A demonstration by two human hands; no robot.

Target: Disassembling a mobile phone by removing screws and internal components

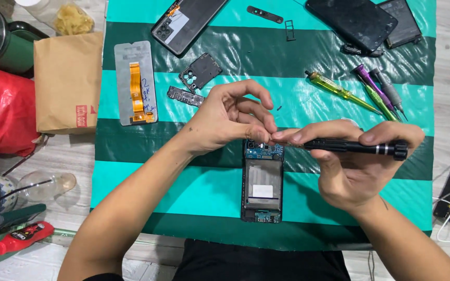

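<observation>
The striped green mat (pixel 194 182) spreads beneath everything. Just under the fingertips lies the opened phone (pixel 262 182), stiff but fragile, best steadied by its edges. The right hand (pixel 350 166) grips a slim black screwdriver (pixel 355 147); the left hand (pixel 230 117) pinches narrowly at its tip.

The screwdriver (pixel 358 147) tip is hidden behind the left hand's (pixel 230 117) fingertips. Whatever those fingertips pinch is too small to tell. Beneath both hands, the opened phone's (pixel 262 184) top edge is covered.
</observation>
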